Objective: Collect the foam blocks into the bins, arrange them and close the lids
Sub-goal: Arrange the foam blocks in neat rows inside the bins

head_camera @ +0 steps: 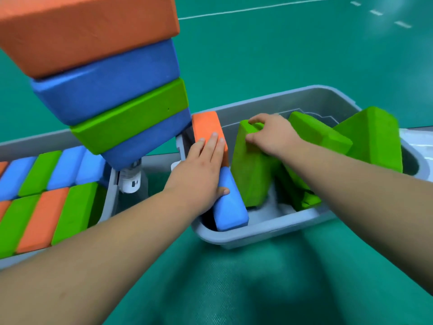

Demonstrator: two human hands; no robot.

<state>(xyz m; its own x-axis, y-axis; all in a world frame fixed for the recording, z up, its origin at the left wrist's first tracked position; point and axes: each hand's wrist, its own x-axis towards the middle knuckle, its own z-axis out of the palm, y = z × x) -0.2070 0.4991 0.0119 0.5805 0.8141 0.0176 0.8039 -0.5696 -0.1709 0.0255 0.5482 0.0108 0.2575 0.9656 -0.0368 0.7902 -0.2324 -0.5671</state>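
Note:
A grey bin (264,233) on the green floor holds several foam blocks. My left hand (199,172) lies flat against an orange block (207,127) and a blue block (230,207) that stand on edge along the bin's left wall, thumb pressed on the blue one. My right hand (271,134) grips the top of a green block (248,170) standing upright in the bin's middle. More green blocks (370,139) lean loosely at the right end. A second grey bin (110,184) on the left is packed with rows of blue, green and orange blocks (46,207).
A leaning stack of orange, blue, green and blue blocks (110,90) rises close to the camera at the upper left, above the left bin. A white lid or sheet (419,141) shows at the right edge. Green floor with white lines (257,8) surrounds the bins.

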